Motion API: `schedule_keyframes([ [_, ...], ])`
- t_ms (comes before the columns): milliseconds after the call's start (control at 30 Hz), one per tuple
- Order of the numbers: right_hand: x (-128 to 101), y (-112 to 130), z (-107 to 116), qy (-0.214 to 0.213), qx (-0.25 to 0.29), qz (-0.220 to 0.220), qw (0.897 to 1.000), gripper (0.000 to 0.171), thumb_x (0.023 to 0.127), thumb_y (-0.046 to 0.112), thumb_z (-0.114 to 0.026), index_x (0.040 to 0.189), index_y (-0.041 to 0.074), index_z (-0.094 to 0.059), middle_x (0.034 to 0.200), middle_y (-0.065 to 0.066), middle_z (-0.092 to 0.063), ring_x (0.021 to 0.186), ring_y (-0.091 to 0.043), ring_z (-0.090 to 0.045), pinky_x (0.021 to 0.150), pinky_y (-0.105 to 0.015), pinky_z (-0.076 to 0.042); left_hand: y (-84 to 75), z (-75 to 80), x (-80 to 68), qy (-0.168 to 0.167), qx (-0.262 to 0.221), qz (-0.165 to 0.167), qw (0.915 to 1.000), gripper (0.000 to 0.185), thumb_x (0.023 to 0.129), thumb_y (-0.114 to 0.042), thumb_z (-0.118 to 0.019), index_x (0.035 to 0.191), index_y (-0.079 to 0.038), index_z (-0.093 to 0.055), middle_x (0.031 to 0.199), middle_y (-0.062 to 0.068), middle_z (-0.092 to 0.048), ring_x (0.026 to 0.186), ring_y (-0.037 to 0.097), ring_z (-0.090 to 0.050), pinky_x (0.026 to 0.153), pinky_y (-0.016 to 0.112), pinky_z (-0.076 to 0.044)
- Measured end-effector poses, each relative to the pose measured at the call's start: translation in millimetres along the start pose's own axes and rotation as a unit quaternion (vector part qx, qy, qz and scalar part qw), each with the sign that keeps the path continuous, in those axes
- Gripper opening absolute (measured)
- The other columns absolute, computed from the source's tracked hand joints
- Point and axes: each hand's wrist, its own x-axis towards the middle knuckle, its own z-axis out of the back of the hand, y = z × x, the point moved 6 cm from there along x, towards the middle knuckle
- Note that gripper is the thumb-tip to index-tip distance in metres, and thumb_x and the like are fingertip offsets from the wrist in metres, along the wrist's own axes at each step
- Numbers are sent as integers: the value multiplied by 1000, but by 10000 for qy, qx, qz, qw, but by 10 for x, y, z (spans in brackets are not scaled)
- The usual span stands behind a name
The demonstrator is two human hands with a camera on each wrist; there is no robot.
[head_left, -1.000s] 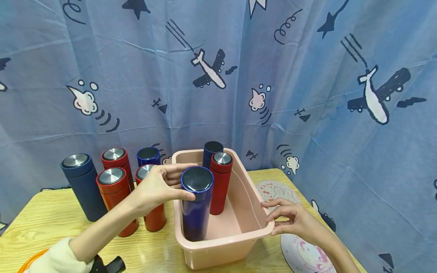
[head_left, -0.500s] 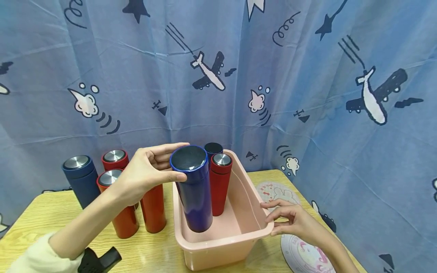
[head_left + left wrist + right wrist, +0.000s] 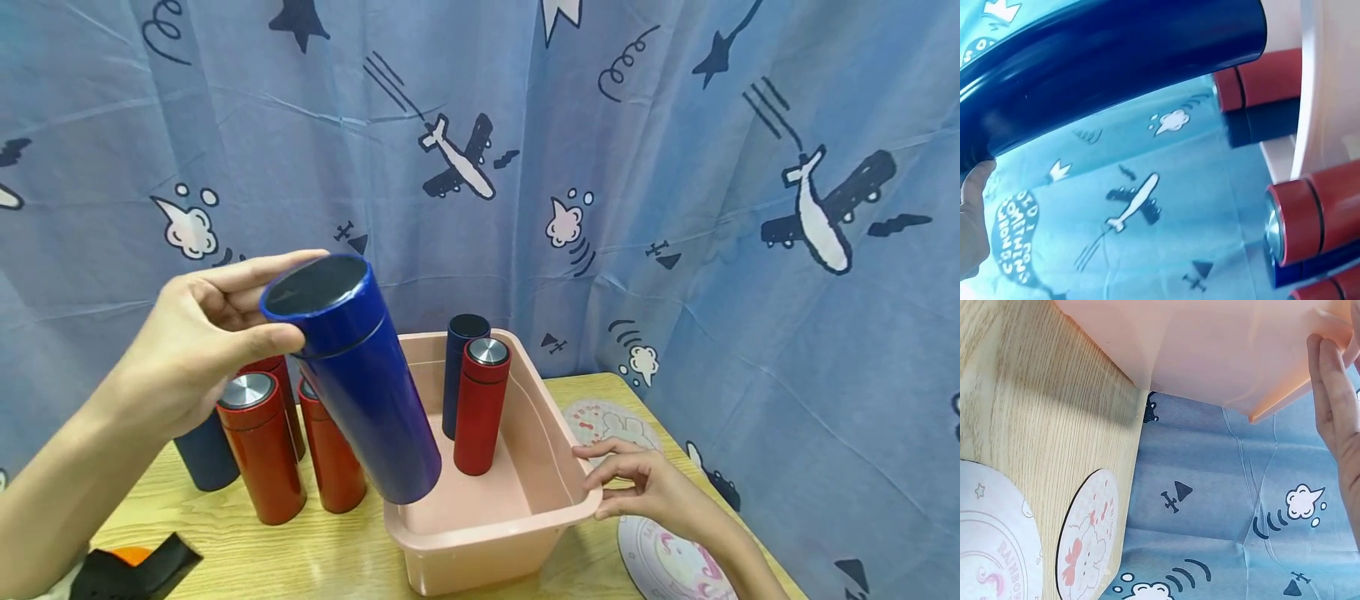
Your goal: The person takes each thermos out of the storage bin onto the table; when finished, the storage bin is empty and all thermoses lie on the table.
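Note:
My left hand (image 3: 187, 350) grips a glossy blue thermos (image 3: 367, 400) round its lid, thumb on the near side. The thermos is tilted, its base lower and to the right, overlapping the bin's left rim in the head view. In the left wrist view the blue thermos (image 3: 1122, 62) spans the top, a thumb (image 3: 975, 194) near its lid end. With thumb and fingers, my right hand (image 3: 637, 479) holds the right rim of the pink plastic bin (image 3: 480, 567). Inside the bin stand a red thermos (image 3: 480, 421) with a silver lid top and a dark blue thermos (image 3: 453, 383).
Left of the bin stand two orange-red thermoses, a nearer one (image 3: 262, 462) and another (image 3: 337, 458). Behind them are a navy thermos (image 3: 206, 454) and a red one (image 3: 288, 400), partly hidden. Two round printed mats, one with a rabbit (image 3: 607, 421), lie right of the bin. A curtain (image 3: 637, 208) hangs behind.
My left hand has lifted the blue thermos from inside the bin, up and to the left, and it has tipped from nearly upright. The right hand stays on the rim.

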Motion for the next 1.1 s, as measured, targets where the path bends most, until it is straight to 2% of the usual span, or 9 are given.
schedule_keyframes([
  [133, 2, -18, 9, -21, -47, 1, 10000, 22, 78, -3, -73, 101, -2, -69, 130, 1, -56, 119, -2, -50, 82, -34, -55, -48, 168, -95, -65, 31, -134, 9999, 56, 85, 18, -60, 137, 4, -48, 113, 18, -67, 98, 26, -67, 83, 33, -55],
  [233, -3, -37, 13, -32, -85, -18, 10000, 23, 78, -3, -73, 100, -2, -69, 130, -2, -55, 119, -2, -50, 82, -35, -55, -45, 260, -175, -185, 265, -148, 9994, 59, 82, 21, -61, 137, 6, -48, 116, 18, -66, 95, 24, -68, 84, 29, -55],
  [433, -7, -31, 13, -40, -169, -20, 9998, 23, 78, -2, -74, 101, -1, -70, 130, -5, -56, 119, -3, -50, 82, -34, -55, 13, 387, -323, -248, 416, -55, 9988, 63, 78, 24, -62, 137, 6, -47, 97, 20, -70, 84, 22, -69, 81, 29, -56],
  [500, -5, -16, 11, -23, -150, 19, 9999, 23, 78, -3, -73, 101, -1, -69, 130, -3, -56, 120, -2, -50, 82, -34, -55, 36, 419, -371, -230, 394, -33, 9990, 64, 78, 25, -61, 137, 6, -48, 101, 19, -70, 85, 22, -69, 81, 29, -55],
  [633, 1, 3, 6, -4, -95, 42, 9999, 23, 79, -4, -73, 101, -2, -69, 130, 1, -55, 120, -2, -50, 83, -33, -55, 81, 458, -467, -103, 390, 17, 9992, 65, 78, 28, -57, 138, 3, -48, 124, 15, -63, 98, 26, -68, 84, 31, -54],
  [667, 2, 8, 4, -9, -114, 50, 9999, 23, 79, -4, -73, 101, -1, -70, 130, 1, -55, 120, -2, -50, 83, -33, -55, 93, 464, -490, -63, 402, 35, 9992, 66, 78, 29, -56, 138, 2, -48, 125, 14, -62, 99, 26, -68, 84, 31, -54],
  [867, 0, -11, 10, -129, -431, -34, 9990, 23, 77, 0, -75, 99, 2, -71, 128, -6, -58, 119, -1, -49, 81, -30, -56, 234, 490, -653, 83, 829, 307, 9961, 66, 81, 27, -54, 140, -2, -48, 128, 10, -61, 101, 27, -67, 85, 29, -54],
  [1000, 5, -23, 12, -151, -597, -84, 9981, 22, 77, 2, -76, 99, 4, -71, 127, -11, -58, 118, 1, -48, 80, -28, -56, 388, 529, -795, 157, 981, 568, 9934, 66, 82, 24, -56, 141, -5, -47, 128, 8, -61, 101, 26, -67, 78, 29, -56],
  [1100, 5, -22, 13, -163, -661, -99, 9976, 22, 77, 2, -76, 98, 5, -71, 127, -13, -58, 119, 1, -48, 80, -27, -56, 512, 568, -911, 54, 1104, 848, 9902, 67, 82, 21, -59, 141, -9, -49, 127, 5, -63, 102, 22, -67, 74, 29, -57],
])
